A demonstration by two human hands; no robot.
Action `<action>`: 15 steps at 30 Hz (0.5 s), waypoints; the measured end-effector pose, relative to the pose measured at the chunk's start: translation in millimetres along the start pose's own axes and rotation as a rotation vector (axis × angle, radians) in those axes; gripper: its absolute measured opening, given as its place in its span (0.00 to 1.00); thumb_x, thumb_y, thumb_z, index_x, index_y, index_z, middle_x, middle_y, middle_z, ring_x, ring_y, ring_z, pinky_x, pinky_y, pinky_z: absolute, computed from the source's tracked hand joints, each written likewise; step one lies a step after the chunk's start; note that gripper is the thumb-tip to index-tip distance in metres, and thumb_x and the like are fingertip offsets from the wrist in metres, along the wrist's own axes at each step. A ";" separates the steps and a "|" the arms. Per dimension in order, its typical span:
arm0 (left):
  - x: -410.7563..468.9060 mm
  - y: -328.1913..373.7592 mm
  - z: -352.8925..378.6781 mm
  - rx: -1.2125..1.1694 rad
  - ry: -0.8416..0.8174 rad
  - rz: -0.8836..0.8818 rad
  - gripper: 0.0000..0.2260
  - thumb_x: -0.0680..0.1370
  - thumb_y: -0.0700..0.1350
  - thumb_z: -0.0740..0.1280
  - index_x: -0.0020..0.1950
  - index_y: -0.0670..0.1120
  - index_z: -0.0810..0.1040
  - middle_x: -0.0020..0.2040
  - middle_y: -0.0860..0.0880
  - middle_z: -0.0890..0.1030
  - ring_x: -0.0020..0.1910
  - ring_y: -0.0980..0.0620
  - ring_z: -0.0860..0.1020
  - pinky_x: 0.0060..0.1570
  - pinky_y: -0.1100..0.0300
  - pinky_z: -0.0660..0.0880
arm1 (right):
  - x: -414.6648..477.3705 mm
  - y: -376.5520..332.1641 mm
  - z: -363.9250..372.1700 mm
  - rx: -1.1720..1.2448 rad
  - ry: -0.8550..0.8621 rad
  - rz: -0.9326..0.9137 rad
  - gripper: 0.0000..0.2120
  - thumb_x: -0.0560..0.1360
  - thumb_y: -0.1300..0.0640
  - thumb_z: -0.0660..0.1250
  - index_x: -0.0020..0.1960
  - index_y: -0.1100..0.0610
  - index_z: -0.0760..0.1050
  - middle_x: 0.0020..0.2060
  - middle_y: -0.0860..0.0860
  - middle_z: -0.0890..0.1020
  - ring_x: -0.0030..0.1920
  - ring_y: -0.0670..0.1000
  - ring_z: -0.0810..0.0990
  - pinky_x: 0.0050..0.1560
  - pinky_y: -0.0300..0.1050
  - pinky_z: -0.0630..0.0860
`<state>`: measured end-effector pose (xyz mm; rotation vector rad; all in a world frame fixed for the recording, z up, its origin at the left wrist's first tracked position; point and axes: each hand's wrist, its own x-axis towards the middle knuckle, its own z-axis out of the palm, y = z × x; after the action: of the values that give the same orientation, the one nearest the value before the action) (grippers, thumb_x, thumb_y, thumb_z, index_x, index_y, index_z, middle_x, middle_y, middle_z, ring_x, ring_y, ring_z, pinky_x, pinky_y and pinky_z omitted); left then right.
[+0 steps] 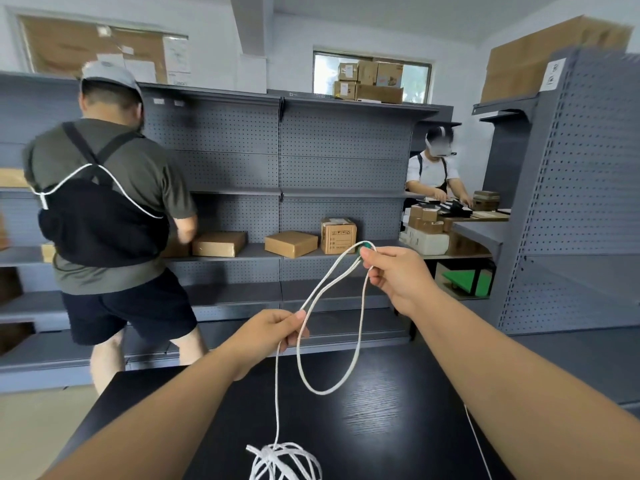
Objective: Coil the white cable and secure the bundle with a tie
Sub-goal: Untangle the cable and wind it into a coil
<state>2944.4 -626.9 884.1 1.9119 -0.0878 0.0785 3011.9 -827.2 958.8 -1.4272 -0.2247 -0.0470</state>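
The white cable [276,403] is thin and cord-like. Part of it is drawn up into long, narrow loops and the rest lies in a loose tangled heap [284,460] at the near edge of the black table [398,427]. The loops hang in the air above the table between the two hands. Their upper ends are gathered at the fingertips of the right hand [398,277], which pinches them together with a small green piece [366,250]; what that piece is cannot be told. Lower and nearer, the left hand [273,332] pinches the cable between thumb and fingers. From it a single strand drops straight down to the heap, and one loop sags low beside that strand, clear of the tabletop. Beyond the table stands grey pegboard shelving [346,161] with cardboard boxes [291,243]. A person in an olive shirt [104,202] faces the shelves on the left, and a second person [433,171] works at the far right.
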 end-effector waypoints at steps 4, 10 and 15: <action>-5.1 -4.3 -1.5 -0.024 -0.057 -0.018 0.17 0.79 0.54 0.61 0.44 0.43 0.81 0.34 0.50 0.73 0.35 0.53 0.69 0.44 0.61 0.68 | 1.5 -5.5 -0.9 0.033 0.036 -0.013 0.04 0.73 0.62 0.70 0.40 0.60 0.78 0.31 0.53 0.76 0.26 0.44 0.71 0.26 0.32 0.72; -5.5 -9.6 -1.8 -0.027 -0.116 -0.007 0.10 0.71 0.53 0.70 0.40 0.45 0.79 0.34 0.51 0.74 0.34 0.56 0.72 0.42 0.65 0.70 | 0.5 -6.4 2.4 0.057 0.074 -0.020 0.04 0.74 0.63 0.69 0.40 0.61 0.78 0.32 0.53 0.76 0.29 0.46 0.70 0.26 0.31 0.72; -2.8 -20.4 -1.1 -0.036 -0.023 0.002 0.11 0.79 0.45 0.64 0.38 0.45 0.79 0.30 0.52 0.75 0.30 0.57 0.71 0.36 0.68 0.71 | 1.6 -5.6 4.8 0.089 0.072 -0.010 0.04 0.74 0.62 0.69 0.41 0.61 0.78 0.32 0.53 0.76 0.29 0.45 0.70 0.27 0.31 0.73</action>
<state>2943.6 -618.9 865.1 1.8769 -0.1065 0.0563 3012.0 -823.2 965.1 -1.3336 -0.1728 -0.0955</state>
